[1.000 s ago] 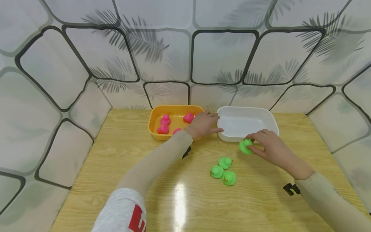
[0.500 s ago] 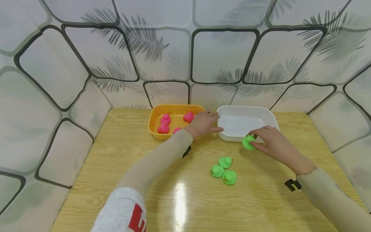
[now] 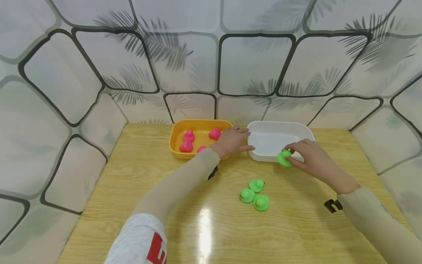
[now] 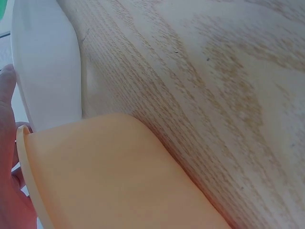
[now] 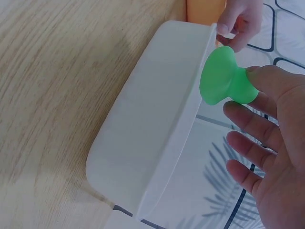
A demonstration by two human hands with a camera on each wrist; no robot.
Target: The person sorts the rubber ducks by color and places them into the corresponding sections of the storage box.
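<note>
The right hand (image 3: 313, 159) has drifted slightly farther back and rightward since a moment ago, thumb and fingertips pinching a green duck (image 3: 284, 158) near the front rim of the white tub (image 3: 268, 137). The left hand (image 3: 230, 142) hasn't budged, fingers loosely spread over the right end of the orange tub (image 3: 202, 125), which holds four pink ducks (image 3: 186, 147), one partly hidden. Three more green ducks (image 3: 261, 202) cluster on the table (image 3: 296, 223).
</note>
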